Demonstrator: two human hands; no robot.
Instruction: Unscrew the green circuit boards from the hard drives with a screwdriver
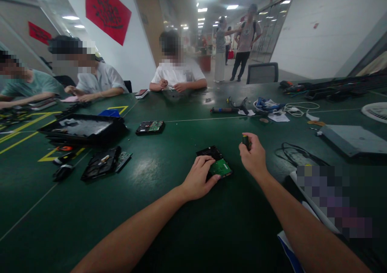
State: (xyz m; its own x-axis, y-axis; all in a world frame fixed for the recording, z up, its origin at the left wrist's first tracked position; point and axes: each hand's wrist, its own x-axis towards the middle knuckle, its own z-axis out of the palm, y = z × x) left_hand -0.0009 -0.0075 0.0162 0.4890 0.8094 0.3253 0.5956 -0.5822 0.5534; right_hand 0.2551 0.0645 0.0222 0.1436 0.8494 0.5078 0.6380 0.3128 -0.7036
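Observation:
A black hard drive (216, 160) with a green circuit board facing up lies on the dark green table (169, 224) in front of me. My left hand (199, 178) rests on its near left corner, fingers curled over the edge and gripping it. Just to the right of the drive, my right hand (254, 156) is raised slightly and closed around a screwdriver handle (246, 141) with a black and yellow top; its tip is hidden.
Another hard drive (150, 127) lies further back. A black tray (83, 128), opened drive parts (104, 162) and small tools sit at the left. Cables (294, 154), a grey flat case (353, 138) and tools lie at the right. Three people sit along the far left edge; others stand in the corridor.

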